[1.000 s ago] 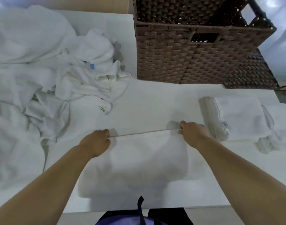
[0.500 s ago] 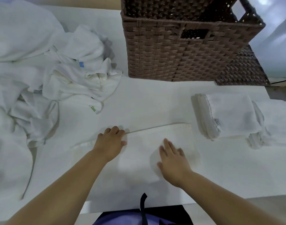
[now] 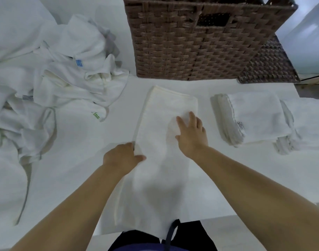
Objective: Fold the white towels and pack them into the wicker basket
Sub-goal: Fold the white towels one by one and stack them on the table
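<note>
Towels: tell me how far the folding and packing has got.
Done: a folded stack sits at the right, more folded cloth beside it. In hand: one towel lies half-folded in a long strip; the left hand pinches its edge, the right hand presses flat on it. Left: the unfolded heap on the left, and packing into the wicker basket, whose inside is out of view.

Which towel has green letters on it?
The crumpled towel lying just left of the flat towel in the middle. Its corner shows green lettering; the others show none, and one has a blue tag instead.
</note>
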